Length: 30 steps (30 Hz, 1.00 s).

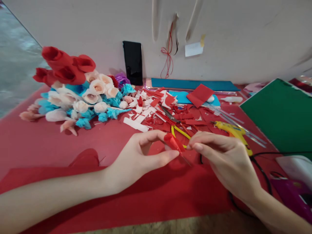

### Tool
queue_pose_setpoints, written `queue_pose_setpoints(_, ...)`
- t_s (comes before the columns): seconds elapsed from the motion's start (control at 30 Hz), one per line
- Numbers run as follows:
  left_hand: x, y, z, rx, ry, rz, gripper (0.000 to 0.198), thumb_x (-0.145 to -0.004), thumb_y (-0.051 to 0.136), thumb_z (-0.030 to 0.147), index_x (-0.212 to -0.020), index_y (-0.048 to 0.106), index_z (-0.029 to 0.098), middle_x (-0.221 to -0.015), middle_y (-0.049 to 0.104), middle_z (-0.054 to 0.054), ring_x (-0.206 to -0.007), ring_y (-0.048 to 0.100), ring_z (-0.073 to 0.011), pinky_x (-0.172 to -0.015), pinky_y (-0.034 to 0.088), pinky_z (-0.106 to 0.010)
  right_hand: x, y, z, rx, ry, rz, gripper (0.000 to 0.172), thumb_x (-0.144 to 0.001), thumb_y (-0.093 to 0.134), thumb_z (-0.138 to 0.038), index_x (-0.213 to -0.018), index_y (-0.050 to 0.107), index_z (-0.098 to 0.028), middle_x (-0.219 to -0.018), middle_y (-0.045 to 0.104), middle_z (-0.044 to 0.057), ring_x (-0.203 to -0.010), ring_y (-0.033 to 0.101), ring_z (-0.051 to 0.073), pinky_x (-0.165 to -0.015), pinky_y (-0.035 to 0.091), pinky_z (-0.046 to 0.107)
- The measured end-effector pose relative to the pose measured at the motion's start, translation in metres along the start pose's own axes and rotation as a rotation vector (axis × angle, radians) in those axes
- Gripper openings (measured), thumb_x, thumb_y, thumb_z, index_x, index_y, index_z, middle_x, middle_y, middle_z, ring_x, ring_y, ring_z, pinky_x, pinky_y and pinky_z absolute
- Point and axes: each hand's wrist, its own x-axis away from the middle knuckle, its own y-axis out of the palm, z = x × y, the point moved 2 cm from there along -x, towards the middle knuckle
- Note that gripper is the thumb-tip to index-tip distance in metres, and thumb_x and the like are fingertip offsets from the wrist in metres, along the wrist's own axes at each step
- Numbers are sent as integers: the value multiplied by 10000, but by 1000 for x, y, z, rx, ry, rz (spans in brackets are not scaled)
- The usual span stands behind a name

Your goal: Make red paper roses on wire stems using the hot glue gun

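Between the thumb and fingers of my left hand [143, 157] is a small red paper flower bud [173, 142], with a thin wire-like stem [186, 160] slanting down to the right. My right hand [219, 152] is just right of the bud, thumb and fingertips pinched together; whatever they hold, if anything, is too small to make out. Behind the hands lie pliers with yellow handles [180, 131], partly covered by my right fingers. Scissors [169, 114] rest among red and white paper scraps [151, 107].
Paper flowers [90, 92] in red, cream and blue are heaped at the left. A dark phone [133, 63] leans against the wall. On the right are a yellow glue gun [230, 129], a black cord [263, 170] and a green sheet [280, 120]. Red paper [136, 208] covers the front.
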Motion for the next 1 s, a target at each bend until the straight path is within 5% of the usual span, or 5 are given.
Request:
queue_pose_setpoints(0.17,0,1,-2,29,-25,20,89,-712,679,149,-770,654,211,-772,678,76,-756,611,-45,-690,468,-84,-6,-1,5,465,-277,127,199,-825,547,-178,-638,615,-187,-589,608,-25,-550,571,85,-551,471,174)
queue_pose_setpoints(0.3,-1,0,-4,8,-37,39,86,-695,693,152,-742,635,196,-721,659,65,-712,603,-59,-653,470,-107,-8,0,7,700,-551,217,170,-792,540,-92,-917,630,-164,-951,622,66,-880,586,171,-793,469,285)
queue_pose_setpoints(0.6,0,-2,-3,-68,-14,-17,43,-735,653,168,-768,629,179,-773,669,24,-751,611,-95,-685,471,-155,7,7,-15,404,-265,-178,131,-785,564,-130,-889,621,-184,-784,658,-9,-664,592,98,-623,481,185)
queue_pose_setpoints(0.83,0,-2,-1,-122,22,-1,47,-729,658,161,-759,626,177,-769,670,35,-752,611,-87,-717,474,-147,12,6,-20,322,-330,-80,165,-756,586,-52,-768,668,-195,-745,664,-20,-699,590,107,-645,478,213)
queue_pose_setpoints(1.0,1,-2,0,-127,0,27,64,-715,671,181,-738,612,169,-803,690,16,-798,632,-118,-709,489,-165,5,-12,-11,287,-259,207,131,-788,598,-143,-759,654,-258,-708,624,-34,-632,561,116,-553,444,237)
